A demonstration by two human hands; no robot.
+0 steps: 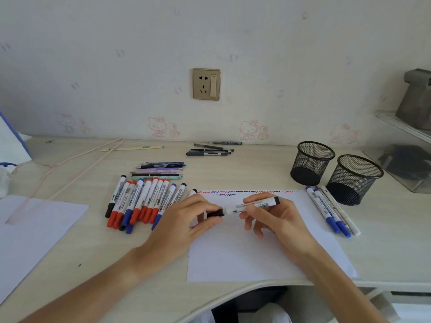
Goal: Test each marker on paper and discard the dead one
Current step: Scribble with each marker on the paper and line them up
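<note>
Nearest to me: my two forearms, running up to the hands over the sheet of paper (256, 252).

Item, left hand (191, 217): fingers and thumb pinch the black cap (215, 214). Whether the cap is seated or just parted from the barrel I cannot tell.

Item, right hand (275, 217): fingers curled round the black marker (251, 205), held nearly level above the paper, butt end pointing away to the right.

Step in hand, as I judge it: capping or uncapping. To do it well I would keep the barrel steady in the right hand, move the cap straight along its axis, and keep the tip off my fingers.

Beyond the hands: test squiggles (233, 193) in red, blue and black along the paper's far edge.

Left of the left hand: a row of markers (140, 203).

Right of the right hand: a few markers (331, 212) beside two mesh pen cups (335, 169).
</note>
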